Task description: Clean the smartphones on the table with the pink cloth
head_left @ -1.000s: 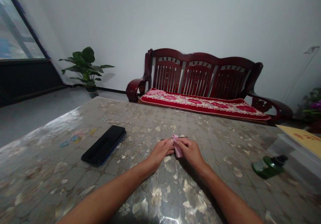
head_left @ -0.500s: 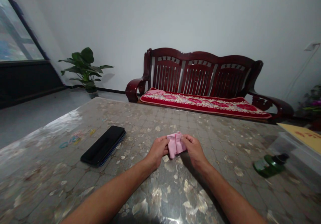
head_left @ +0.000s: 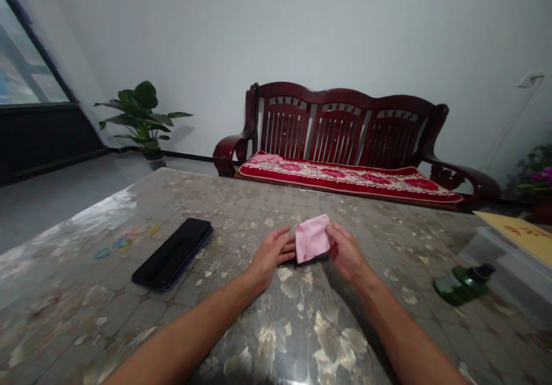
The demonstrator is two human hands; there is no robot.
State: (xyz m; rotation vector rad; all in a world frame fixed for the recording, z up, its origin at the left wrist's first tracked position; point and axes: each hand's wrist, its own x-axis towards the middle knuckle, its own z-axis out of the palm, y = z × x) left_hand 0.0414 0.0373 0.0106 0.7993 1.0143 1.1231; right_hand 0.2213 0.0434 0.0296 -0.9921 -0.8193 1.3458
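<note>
A small pink piece of cloth (head_left: 312, 239), folded to a rough square, is raised a little above the patterned table (head_left: 241, 339). My right hand (head_left: 347, 251) pinches its right edge between thumb and fingers. Beside the cloth's left edge, my left hand (head_left: 276, 252) has its fingers stretched out and slightly apart, the tips close to the fabric or just behind it. Whether those tips touch the cloth I cannot tell. A dark shadow lies under the cloth.
Left of my hands lie a black phone (head_left: 172, 252) and several coloured rubber bands (head_left: 123, 242). At right are a green bottle (head_left: 461, 284), lying tilted, and a clear plastic box (head_left: 495, 258) with a yellow sheet (head_left: 517, 232) on top. A wooden bench (head_left: 340, 126) stands beyond the table.
The cloth has turned over to show a plain face and risen slightly to the right with my right hand. My left hand has let go of it and opened its fingers.
</note>
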